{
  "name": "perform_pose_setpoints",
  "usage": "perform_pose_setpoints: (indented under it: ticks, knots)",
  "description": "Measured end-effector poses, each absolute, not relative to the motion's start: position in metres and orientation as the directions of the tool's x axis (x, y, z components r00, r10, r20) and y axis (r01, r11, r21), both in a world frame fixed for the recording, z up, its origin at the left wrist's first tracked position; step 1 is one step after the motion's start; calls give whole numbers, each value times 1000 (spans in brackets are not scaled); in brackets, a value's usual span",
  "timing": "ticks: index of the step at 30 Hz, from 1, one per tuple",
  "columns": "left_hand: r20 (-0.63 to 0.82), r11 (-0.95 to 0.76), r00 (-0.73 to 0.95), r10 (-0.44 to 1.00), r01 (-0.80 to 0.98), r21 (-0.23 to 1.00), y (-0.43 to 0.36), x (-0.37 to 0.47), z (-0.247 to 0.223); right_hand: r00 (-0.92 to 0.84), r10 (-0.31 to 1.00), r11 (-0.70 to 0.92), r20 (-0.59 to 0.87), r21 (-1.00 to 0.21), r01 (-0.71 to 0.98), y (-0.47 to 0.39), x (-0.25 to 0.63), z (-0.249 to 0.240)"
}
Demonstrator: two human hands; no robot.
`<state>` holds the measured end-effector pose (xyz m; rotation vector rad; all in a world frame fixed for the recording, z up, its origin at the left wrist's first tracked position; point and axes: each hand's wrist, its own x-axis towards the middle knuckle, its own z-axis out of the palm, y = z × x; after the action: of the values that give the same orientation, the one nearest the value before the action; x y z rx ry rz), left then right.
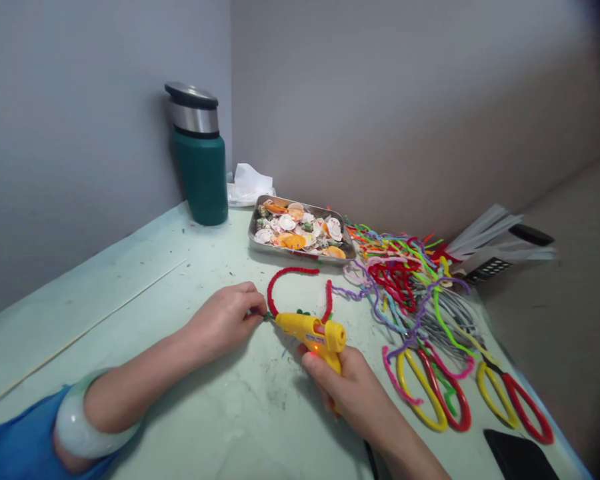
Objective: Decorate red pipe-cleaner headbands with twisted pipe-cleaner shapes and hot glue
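Note:
My right hand [347,383] is wrapped round the handle of a yellow hot glue gun [305,329], which has a small orange light glowing on it. Its nozzle points left, toward the fingertips of my left hand [233,315]. Those fingers pinch a small dark green fuzzy piece, probably pipe cleaner [267,316], right at the nozzle; whether the two touch I cannot tell. Behind the gun a red pipe cleaner [271,285] curves on the table, with a shorter red length [329,299] to its right. Another bit of dark green [303,311] shows just over the gun's top.
A metal tray [300,253] of shells stands at the back, near a green bottle [200,173]. Tangled colourful pipe cleaners [395,280], scissors [430,393] and a second pair [517,400] lie right. A thin stick [90,329] lies left; a black object [517,457] sits front right.

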<state>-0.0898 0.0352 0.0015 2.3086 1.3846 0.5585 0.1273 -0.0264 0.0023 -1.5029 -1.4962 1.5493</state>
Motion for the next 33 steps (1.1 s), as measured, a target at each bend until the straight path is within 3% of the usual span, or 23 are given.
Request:
perform_pose_setpoints:
  ticks: [15, 33]
  knots:
    - [84, -350, 361, 929, 784, 513, 35, -88, 2, -229, 925, -209, -302, -911, 355, -28, 126, -2]
    - [84, -387, 406, 910, 759, 523, 34, -87, 1, -238, 923, -200, -303, -905, 376, -29, 123, -1]
